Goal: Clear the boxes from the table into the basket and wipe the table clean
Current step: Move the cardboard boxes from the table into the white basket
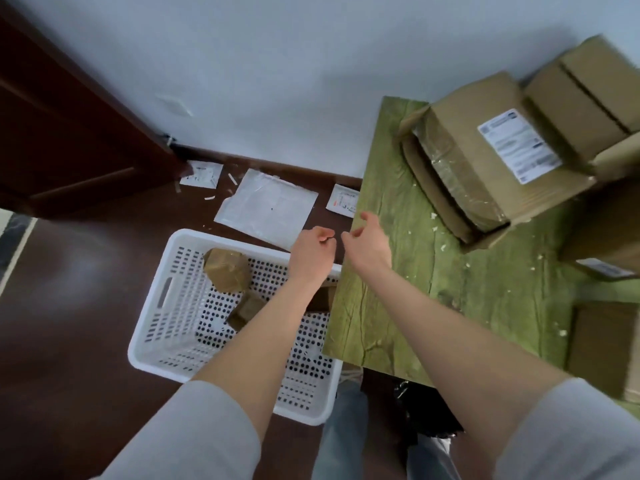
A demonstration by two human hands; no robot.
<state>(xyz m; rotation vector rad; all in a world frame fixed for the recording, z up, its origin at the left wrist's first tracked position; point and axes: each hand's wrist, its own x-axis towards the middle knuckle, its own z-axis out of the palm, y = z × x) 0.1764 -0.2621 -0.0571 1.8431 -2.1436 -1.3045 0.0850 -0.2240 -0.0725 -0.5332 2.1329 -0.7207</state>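
A white perforated basket (157, 306) stands on the dark floor left of the green wood-grain table (398, 278). Inside it lie a taped brown box (227, 270) and a smaller brown box (247, 311); a third is partly hidden under my left forearm. My left hand (311, 247) hovers over the basket's far right corner, fingers curled, holding nothing. My right hand (369, 237) hangs at the table's left edge, fingers loosely apart and empty. A large cardboard box (485, 174) with a white label sits on the table, with more boxes (585, 91) behind and to the right.
White scraps (467, 266) are scattered over the table. Papers and plastic mailers (266, 206) lie on the floor beyond the basket. A dark wooden door (69, 133) is at the left, and a white wall runs behind. My legs stand below the table edge.
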